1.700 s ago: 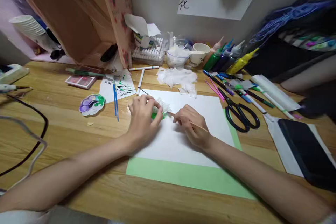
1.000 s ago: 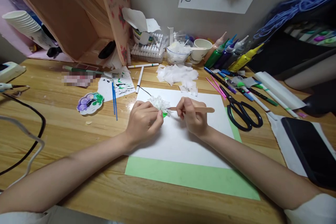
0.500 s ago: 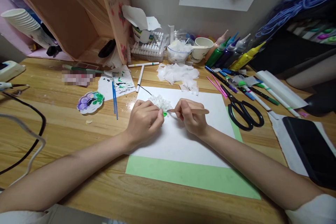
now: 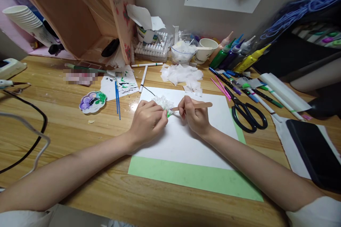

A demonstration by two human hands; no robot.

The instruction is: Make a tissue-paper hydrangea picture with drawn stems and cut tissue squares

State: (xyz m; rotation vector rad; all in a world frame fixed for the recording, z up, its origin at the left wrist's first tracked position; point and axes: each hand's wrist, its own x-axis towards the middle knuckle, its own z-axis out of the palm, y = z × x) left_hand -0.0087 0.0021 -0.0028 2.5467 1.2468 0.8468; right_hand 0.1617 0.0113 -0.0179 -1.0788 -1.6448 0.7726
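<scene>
A white paper flower [image 4: 163, 102] with a bit of green at its base is held by my left hand [image 4: 149, 118], whose fingers are closed round its lower part. Between the fingers of my right hand [image 4: 195, 114] is a flat wooden stick [image 4: 204, 105]; its left tip touches or nearly touches the flower's base. Both hands are over a white sheet [image 4: 181, 143], which lies on a green sheet [image 4: 191, 181]. A thin dark line runs up and left from the flower.
Black scissors [image 4: 249, 115] and a phone [image 4: 314, 149] lie at the right. Behind the hands are white paper pieces [image 4: 181, 74], a paper cup [image 4: 205, 51] and paint bottles [image 4: 252, 58]. Blue brushes [image 4: 117, 97] and a paint palette [image 4: 92, 102] are at the left.
The right end of the wooden stick has tilted up slightly, and my right hand has turned a little with it. The whole view has shifted slightly.
</scene>
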